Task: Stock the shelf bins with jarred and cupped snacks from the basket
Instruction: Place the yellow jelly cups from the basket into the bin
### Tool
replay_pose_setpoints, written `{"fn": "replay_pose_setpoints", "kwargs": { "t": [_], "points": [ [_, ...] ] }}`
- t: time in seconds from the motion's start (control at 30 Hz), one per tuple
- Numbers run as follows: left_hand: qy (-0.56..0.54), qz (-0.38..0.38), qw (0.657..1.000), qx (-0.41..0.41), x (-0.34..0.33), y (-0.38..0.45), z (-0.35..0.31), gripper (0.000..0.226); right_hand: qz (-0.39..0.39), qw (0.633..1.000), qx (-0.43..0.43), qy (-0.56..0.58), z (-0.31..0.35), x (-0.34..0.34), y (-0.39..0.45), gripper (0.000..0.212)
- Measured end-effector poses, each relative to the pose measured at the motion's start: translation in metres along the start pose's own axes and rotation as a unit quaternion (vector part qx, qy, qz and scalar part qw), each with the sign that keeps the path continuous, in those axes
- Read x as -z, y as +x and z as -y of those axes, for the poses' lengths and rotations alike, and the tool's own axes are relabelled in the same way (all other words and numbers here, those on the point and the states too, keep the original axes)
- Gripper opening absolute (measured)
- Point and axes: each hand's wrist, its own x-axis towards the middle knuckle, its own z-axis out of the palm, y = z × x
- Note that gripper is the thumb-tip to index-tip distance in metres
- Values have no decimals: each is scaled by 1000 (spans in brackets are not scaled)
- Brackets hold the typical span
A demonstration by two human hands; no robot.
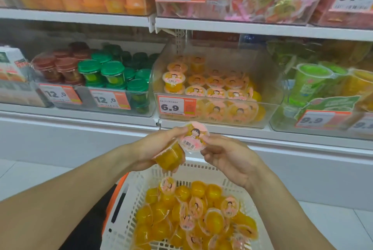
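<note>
- Basket (129,207) at bottom centre, near edge cut off, heaped with yellow cups.
- Upper-left bins blurred.
- Left hand (159,149) grips a cup (171,156).
- Right hand (228,156) pinches a second cup (193,136), frame centre, below the 6.9 bin (268,106).

Yellow cups (193,215), white basket (129,209)

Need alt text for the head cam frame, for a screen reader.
Both hands hold yellow jelly cups above a white basket of the same cups: the left hand grips one cup and touches a second cup, which the right hand pinches. Ahead, a clear bin tagged 6.9 holds matching cups.
</note>
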Motion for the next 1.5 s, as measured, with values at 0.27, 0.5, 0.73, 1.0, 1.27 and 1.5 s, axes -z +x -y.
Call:
{"fn": "replay_pose_setpoints", "kwargs": {
  "t": [0.27, 0.5, 0.73, 1.0, 1.27, 1.5],
  "points": [
    [-90, -33, 988, -124, -14, 17, -22, 41, -133, 964, 156, -168, 33, -20, -10, 25],
    [-146, -76, 983, -85, 3, 29, -41, 53, -171, 915, 243, -272, 106, -33, 45, 14],
    [-141, -36, 988, -49, 4, 38, -35, 36, -248, 897, 89, -356, 150, -25, 166, 11],
    [-165, -5, 986, -8, 6, 45, -26, 25, -209, 931, 67, -291, 148, -20, 204, 15],
    [-156, -61, 986, -25, 8, 55, -18, 22, -201, 936, 82, -277, 144, -25, 206, 14],
    [-179, -102, 977, -53, 10, 53, -19, 22, -251, 875, 155, -385, 150, -22, 187, 30]
  ]
}}
